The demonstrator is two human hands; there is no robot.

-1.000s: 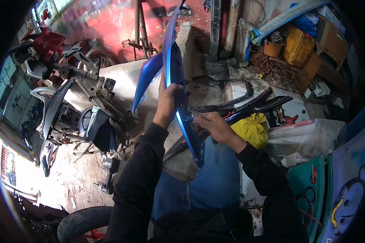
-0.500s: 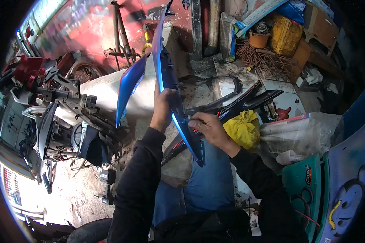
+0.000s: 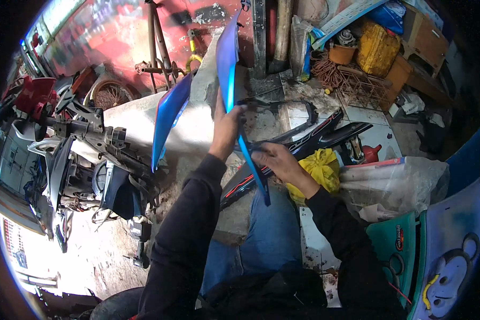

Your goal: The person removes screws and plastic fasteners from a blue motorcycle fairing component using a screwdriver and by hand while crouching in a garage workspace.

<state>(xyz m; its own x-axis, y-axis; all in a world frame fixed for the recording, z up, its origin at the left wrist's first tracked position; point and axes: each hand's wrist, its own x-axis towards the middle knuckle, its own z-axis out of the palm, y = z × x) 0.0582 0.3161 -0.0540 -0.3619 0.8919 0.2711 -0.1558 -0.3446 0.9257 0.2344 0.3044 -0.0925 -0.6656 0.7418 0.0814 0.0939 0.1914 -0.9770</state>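
Observation:
A long, narrow blue motorcycle fairing panel (image 3: 227,58) stands nearly upright in front of me, seen almost edge-on, with its pointed lower end above my knee. Around its middle my left hand (image 3: 226,129) is closed, thumb on the right side. The fingers of my right hand (image 3: 279,163) are bent in against the panel's dark inner side, lower down. What lies under those fingertips is hidden. A second blue panel (image 3: 170,120) leans on a pale ledge to the left. Black trim panels (image 3: 309,140) with red stripes lie on the floor beyond my right hand.
A partly stripped motorcycle (image 3: 85,130) stands at the left, a power drill (image 3: 140,234) below it. To the right are a yellow plastic bag (image 3: 319,169), a clear-wrapped bundle (image 3: 394,178) and a green plastic drawer unit (image 3: 392,250). A yellow jerrycan (image 3: 377,48) sits behind.
The blue panel has turned more edge-on, its upper part shifting right and its inner side turning out of sight. Both hands moved slightly right with it, still at the panel.

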